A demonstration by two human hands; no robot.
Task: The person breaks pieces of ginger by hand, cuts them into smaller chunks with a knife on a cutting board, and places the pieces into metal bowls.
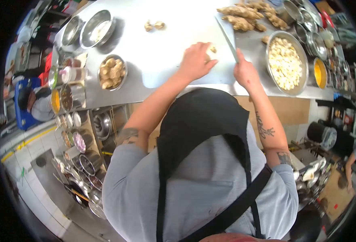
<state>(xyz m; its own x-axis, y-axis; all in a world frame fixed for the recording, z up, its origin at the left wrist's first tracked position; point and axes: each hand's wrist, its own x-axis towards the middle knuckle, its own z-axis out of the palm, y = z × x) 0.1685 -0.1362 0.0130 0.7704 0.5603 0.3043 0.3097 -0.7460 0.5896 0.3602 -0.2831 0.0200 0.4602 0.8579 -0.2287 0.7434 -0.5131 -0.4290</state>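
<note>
My right hand [245, 73] is wrapped around the handle of a knife [227, 39], its long blade pointing away over the right side of the white cutting board [161, 74]. On the board, my left hand [197, 61] has its thumb and fingers apart. A small piece of ginger [213, 49] lies right by its fingertips. Farther up the board sit two small ginger knobs [153, 26]. To the right, a large metal bowl [303, 76] holds many pale, peeled ginger pieces [283, 62].
Unpeeled ginger roots [242, 18] are heaped at the board's far right. On the left stand a bowl of ginger pieces [112, 73] and two metal bowls [98, 29]. Containers [73, 75] line the left edge. Other people [42, 103] are at both sides.
</note>
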